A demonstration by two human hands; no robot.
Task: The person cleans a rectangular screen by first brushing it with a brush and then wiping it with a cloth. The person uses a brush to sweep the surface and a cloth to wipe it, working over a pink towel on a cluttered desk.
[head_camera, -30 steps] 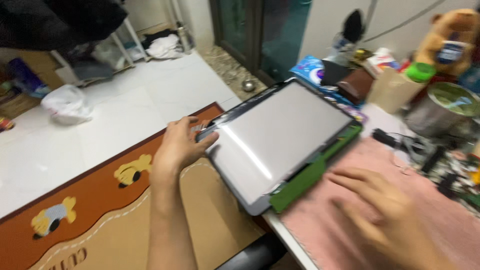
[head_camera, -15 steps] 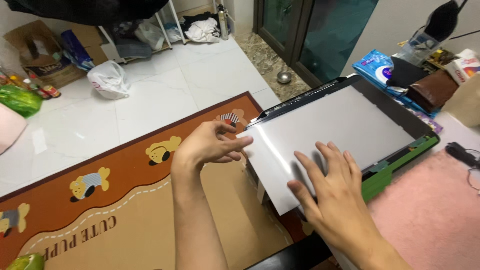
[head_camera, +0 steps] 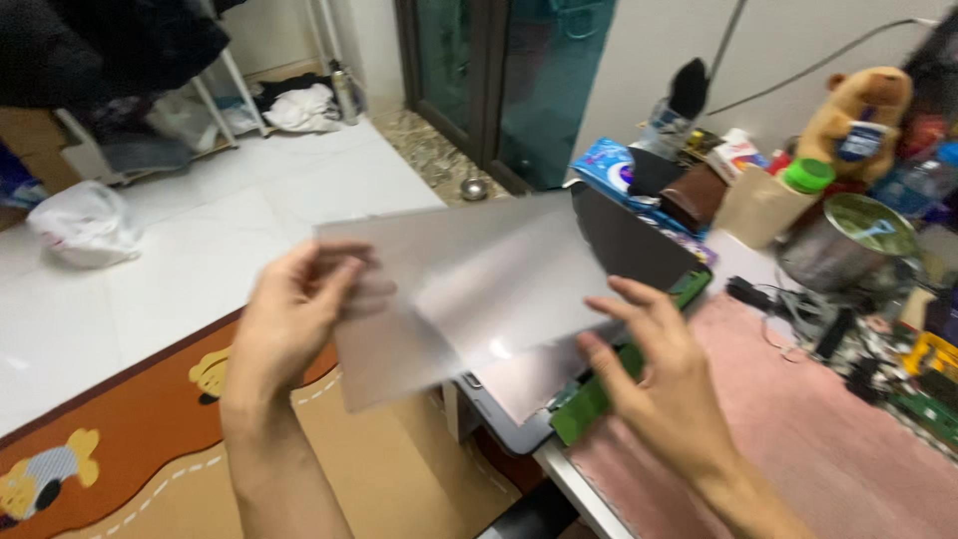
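A translucent grey plastic sheet (head_camera: 469,279) hangs in the air above a dark flat panel (head_camera: 629,245) that lies on a green board (head_camera: 589,399) at the table's edge. My left hand (head_camera: 289,319) grips the sheet's left edge, thumb in front and fingers behind. My right hand (head_camera: 664,384) has its fingers spread at the sheet's lower right corner; whether it pinches the sheet I cannot tell. The sheet is lifted clear of the panel and tilted.
A pink mat (head_camera: 798,429) covers the table on the right. Behind it stand a steel pot (head_camera: 848,240), a green-lidded cup (head_camera: 768,200), a plush toy (head_camera: 858,105), cables and small parts. An orange floor rug (head_camera: 120,449) and white tiles lie below.
The sheet, earlier lying flat on the panel under both hands, is now lifted off it and held up in the air. My left hand rose with it.
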